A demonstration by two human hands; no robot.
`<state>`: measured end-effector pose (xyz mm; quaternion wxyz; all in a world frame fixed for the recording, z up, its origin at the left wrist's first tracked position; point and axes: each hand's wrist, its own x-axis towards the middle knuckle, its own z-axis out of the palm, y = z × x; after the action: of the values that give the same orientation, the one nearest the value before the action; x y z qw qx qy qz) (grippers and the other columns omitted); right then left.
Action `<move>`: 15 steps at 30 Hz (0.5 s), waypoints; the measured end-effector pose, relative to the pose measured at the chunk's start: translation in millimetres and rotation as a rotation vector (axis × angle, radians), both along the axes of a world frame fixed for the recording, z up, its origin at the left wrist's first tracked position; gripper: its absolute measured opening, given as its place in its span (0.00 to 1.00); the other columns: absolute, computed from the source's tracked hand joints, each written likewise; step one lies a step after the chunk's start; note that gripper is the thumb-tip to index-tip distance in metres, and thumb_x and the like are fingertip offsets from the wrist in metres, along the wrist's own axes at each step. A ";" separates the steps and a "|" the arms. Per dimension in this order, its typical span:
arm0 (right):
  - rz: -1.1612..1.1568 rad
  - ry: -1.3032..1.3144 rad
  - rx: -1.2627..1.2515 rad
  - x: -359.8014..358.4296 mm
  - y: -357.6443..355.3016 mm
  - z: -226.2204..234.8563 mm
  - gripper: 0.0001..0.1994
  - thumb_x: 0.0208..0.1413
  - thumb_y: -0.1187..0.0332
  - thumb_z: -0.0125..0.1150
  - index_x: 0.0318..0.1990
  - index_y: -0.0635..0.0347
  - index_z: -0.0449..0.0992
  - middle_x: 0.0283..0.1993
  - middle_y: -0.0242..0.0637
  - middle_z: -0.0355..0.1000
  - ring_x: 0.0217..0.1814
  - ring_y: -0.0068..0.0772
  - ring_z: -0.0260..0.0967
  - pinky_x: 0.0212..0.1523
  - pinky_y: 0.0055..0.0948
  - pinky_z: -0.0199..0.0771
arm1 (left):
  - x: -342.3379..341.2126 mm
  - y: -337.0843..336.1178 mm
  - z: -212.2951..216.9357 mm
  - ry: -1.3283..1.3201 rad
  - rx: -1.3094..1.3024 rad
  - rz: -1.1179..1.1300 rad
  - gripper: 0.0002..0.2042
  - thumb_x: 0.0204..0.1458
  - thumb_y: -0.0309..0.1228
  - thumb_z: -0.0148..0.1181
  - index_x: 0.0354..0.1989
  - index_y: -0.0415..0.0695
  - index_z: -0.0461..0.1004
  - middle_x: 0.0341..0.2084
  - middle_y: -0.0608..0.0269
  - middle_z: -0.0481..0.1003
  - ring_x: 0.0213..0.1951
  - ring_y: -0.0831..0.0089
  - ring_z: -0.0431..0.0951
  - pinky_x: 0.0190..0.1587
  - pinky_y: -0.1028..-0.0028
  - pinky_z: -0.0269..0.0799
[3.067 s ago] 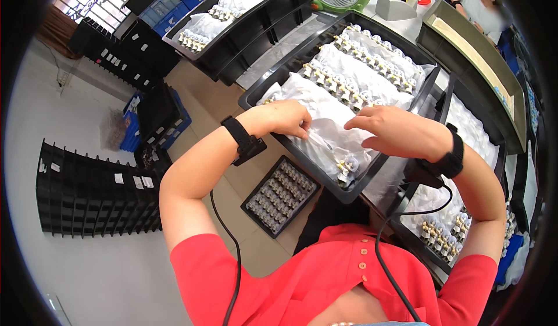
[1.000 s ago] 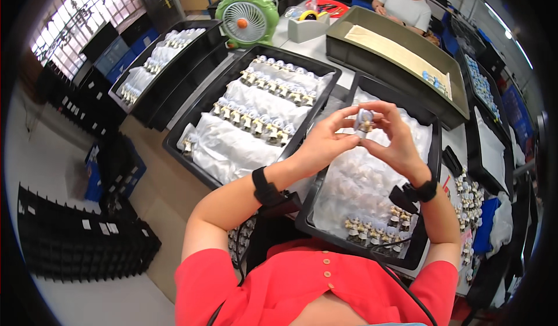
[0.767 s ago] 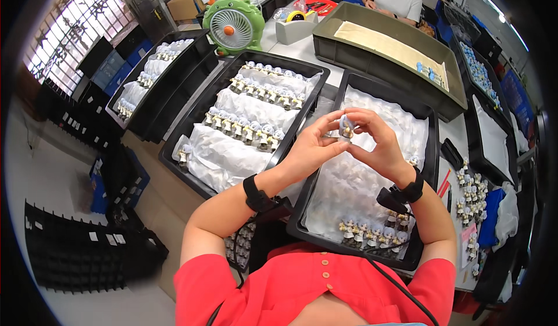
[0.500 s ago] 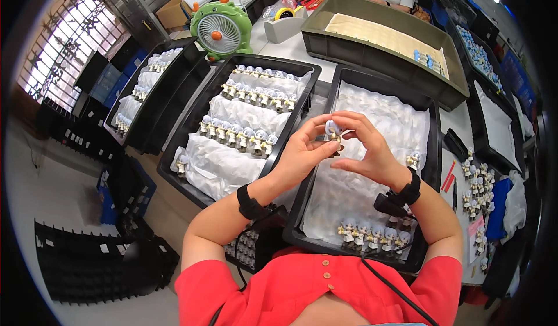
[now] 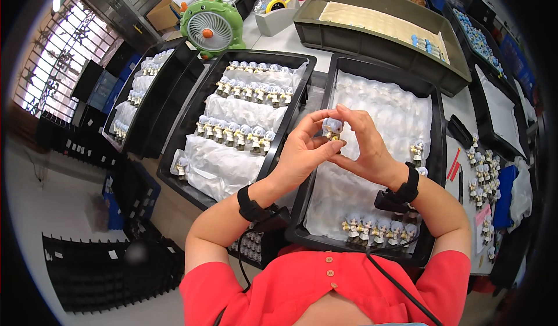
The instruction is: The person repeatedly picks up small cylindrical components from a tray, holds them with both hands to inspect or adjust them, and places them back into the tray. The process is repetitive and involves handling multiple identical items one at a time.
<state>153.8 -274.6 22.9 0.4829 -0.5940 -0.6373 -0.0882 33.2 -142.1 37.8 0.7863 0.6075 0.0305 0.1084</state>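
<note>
A small figurine with pale lavender hair and a white-and-gold outfit (image 5: 332, 128) is pinched between the thumb and fingers of my left hand (image 5: 306, 147). Around its right side curves my right hand (image 5: 371, 145), thumb and fingers apart, fingertips close to the figurine's head. Whether they touch it I cannot tell. Both hands are above a black tray lined with white wrapping (image 5: 295, 221). Several like figurines (image 5: 381, 233) stand in a row at that tray's near end, and a few more (image 5: 417, 151) lie by its right wall.
Left of my hands, another black tray (image 5: 168, 172) holds rows of figurines between white wrapping. Behind stand a green fan (image 5: 210, 29), a tape dispenser (image 5: 276, 20) and an olive bin (image 5: 372, 41). Loose figurines (image 5: 483, 177) and red sticks (image 5: 453, 163) lie on the right.
The figurine has turned slightly in my fingers, and its head shows more fully. My right hand's fingers have shifted and straightened a little. The whole view has tilted slightly.
</note>
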 end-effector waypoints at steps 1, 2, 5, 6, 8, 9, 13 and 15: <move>-0.005 -0.019 0.024 0.7 0.7 0.3 0.47 0.34 0.75 0.74 0.65 0.55 0.53 0.60 0.39 0.62 0.56 0.43 0.61 0.55 0.36 0.65 | -0.3 0.2 0.4 -0.014 -0.025 -0.014 0.28 0.55 0.25 0.57 0.64 0.41 0.54 0.51 0.56 0.66 0.49 0.62 0.75 0.48 0.68 0.75; -0.003 0.012 0.020 0.6 0.7 1.5 0.48 0.34 0.74 0.74 0.66 0.55 0.53 0.60 0.39 0.63 0.56 0.43 0.61 0.56 0.36 0.64 | -1.2 0.8 0.4 -0.027 -0.050 -0.028 0.28 0.55 0.26 0.57 0.64 0.41 0.53 0.51 0.56 0.66 0.49 0.62 0.75 0.48 0.68 0.75; 0.000 0.089 0.008 -0.4 -0.9 5.6 0.49 0.33 0.74 0.75 0.67 0.55 0.52 0.59 0.38 0.64 0.57 0.42 0.61 0.57 0.36 0.63 | -1.4 3.6 0.7 -0.027 -0.121 -0.079 0.29 0.56 0.27 0.57 0.65 0.41 0.52 0.51 0.59 0.67 0.50 0.65 0.75 0.48 0.69 0.74; 0.003 0.106 0.004 -1.4 -2.1 6.5 0.50 0.33 0.73 0.75 0.67 0.55 0.51 0.58 0.38 0.64 0.56 0.42 0.61 0.57 0.35 0.63 | -1.0 4.1 1.2 -0.021 -0.144 -0.097 0.30 0.56 0.28 0.57 0.65 0.40 0.52 0.51 0.60 0.67 0.50 0.66 0.74 0.48 0.70 0.74; 0.007 0.128 -0.001 -2.2 -3.1 7.5 0.50 0.33 0.73 0.75 0.67 0.55 0.51 0.58 0.37 0.65 0.56 0.41 0.61 0.57 0.35 0.62 | -1.1 3.3 1.6 -0.018 -0.185 -0.111 0.30 0.57 0.31 0.56 0.66 0.40 0.51 0.51 0.60 0.68 0.50 0.66 0.74 0.49 0.70 0.73; 0.008 0.133 -0.002 -2.1 -3.1 8.6 0.50 0.32 0.73 0.75 0.67 0.55 0.51 0.58 0.37 0.65 0.56 0.41 0.61 0.57 0.35 0.62 | -0.8 2.9 1.7 -0.016 -0.206 -0.119 0.30 0.58 0.32 0.56 0.66 0.40 0.51 0.51 0.60 0.68 0.50 0.66 0.74 0.49 0.70 0.73; -0.003 0.145 -0.034 0.2 -3.8 6.2 0.51 0.32 0.72 0.75 0.67 0.55 0.50 0.59 0.37 0.65 0.55 0.39 0.61 0.57 0.35 0.62 | -0.2 5.7 -2.7 0.006 -0.299 -0.145 0.29 0.59 0.35 0.54 0.66 0.41 0.51 0.53 0.58 0.67 0.51 0.62 0.74 0.49 0.68 0.73; -0.003 0.158 -0.042 1.3 -3.7 5.3 0.52 0.32 0.73 0.75 0.67 0.56 0.50 0.59 0.37 0.66 0.56 0.39 0.61 0.57 0.35 0.62 | 1.2 9.4 -3.9 0.017 -0.420 -0.175 0.30 0.58 0.38 0.54 0.66 0.43 0.51 0.55 0.55 0.66 0.52 0.57 0.73 0.50 0.65 0.73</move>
<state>155.2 -278.3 28.2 0.5190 -0.6102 -0.5979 -0.0285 34.4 -132.7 34.0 0.9016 0.4317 0.0061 0.0262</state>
